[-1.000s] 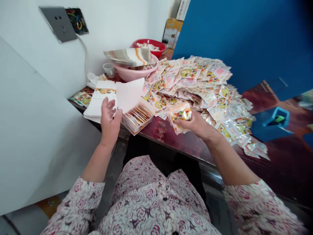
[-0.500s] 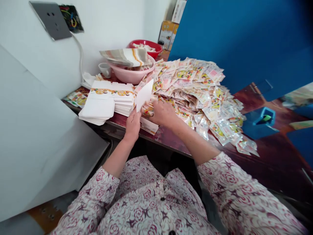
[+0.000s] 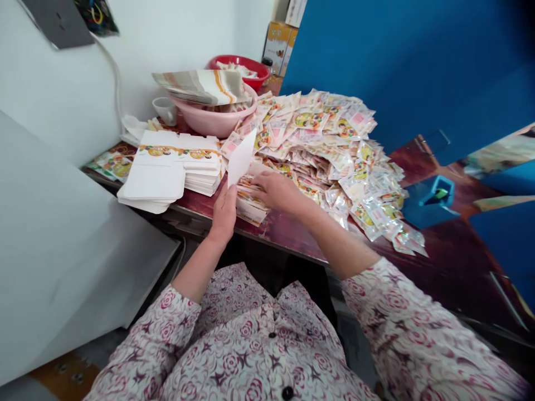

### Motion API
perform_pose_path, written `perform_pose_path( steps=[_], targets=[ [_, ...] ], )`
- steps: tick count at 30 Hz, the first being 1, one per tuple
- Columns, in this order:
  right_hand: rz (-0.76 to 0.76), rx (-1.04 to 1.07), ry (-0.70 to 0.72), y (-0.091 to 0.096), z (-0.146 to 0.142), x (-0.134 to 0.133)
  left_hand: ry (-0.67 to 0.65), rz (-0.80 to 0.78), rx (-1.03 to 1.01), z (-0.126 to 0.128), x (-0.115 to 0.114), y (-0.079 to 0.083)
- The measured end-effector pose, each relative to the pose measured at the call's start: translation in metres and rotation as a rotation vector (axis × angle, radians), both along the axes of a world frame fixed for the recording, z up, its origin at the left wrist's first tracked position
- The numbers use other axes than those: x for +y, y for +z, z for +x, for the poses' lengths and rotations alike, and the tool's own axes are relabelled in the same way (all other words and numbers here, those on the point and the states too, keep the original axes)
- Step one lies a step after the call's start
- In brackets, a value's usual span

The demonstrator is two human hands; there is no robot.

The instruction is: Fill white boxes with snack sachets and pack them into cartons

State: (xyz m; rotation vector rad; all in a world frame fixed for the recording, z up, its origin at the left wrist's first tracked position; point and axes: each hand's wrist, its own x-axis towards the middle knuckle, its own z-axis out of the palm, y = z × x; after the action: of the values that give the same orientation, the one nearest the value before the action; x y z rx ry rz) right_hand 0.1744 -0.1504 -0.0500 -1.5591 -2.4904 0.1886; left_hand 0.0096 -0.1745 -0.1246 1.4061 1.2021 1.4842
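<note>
A small white carton [image 3: 251,213] stands at the table's front edge, its lid flap [image 3: 241,158] raised on the left. My left hand [image 3: 225,210] grips the carton's left side by the base of the flap. Inside lie printed sachets [image 3: 249,190], packed in a row. My right hand [image 3: 276,192] reaches in from the right, its curled fingers closed on the sachets at the carton's top; the fingertips are partly hidden. Behind and right of it spreads a large heap of the same sachets [image 3: 311,120].
Flat white cartons [image 3: 156,179] are stacked at the left. Behind them stand a white cup [image 3: 165,111], a pink basin [image 3: 209,122] with folded printed sheets [image 3: 200,86] on top, and a red basin [image 3: 263,71]. A blue holder [image 3: 430,203] sits at the right beside a blue panel [image 3: 376,72].
The view has shifted, so the whole scene sits a little further left and higher. My right hand's fingers have moved slightly over the sachets in the carton. My left hand keeps its hold.
</note>
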Motion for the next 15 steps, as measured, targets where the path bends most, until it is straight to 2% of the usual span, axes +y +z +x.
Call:
perform_pose_path(
  steps=[4,7,9,12,15],
  targets=[
    [0.108,-0.108,-0.075,-0.02,-0.023,0.002,0.054,0.039,-0.015,0.005,0.004,-0.004],
    [0.165,-0.125,-0.101,-0.022,-0.028,-0.012,0.113,0.059,-0.018,0.009,0.006,-0.003],
    [0.168,-0.119,-0.149,-0.019,-0.023,-0.03,0.097,0.061,0.015,0.012,0.01,-0.002],
    [0.15,-0.065,-0.198,-0.014,-0.006,-0.056,-0.004,0.072,0.133,0.015,0.022,-0.001],
    [0.206,0.019,-0.051,-0.016,0.016,-0.067,-0.092,0.105,0.233,0.018,0.035,-0.002]
  ],
)
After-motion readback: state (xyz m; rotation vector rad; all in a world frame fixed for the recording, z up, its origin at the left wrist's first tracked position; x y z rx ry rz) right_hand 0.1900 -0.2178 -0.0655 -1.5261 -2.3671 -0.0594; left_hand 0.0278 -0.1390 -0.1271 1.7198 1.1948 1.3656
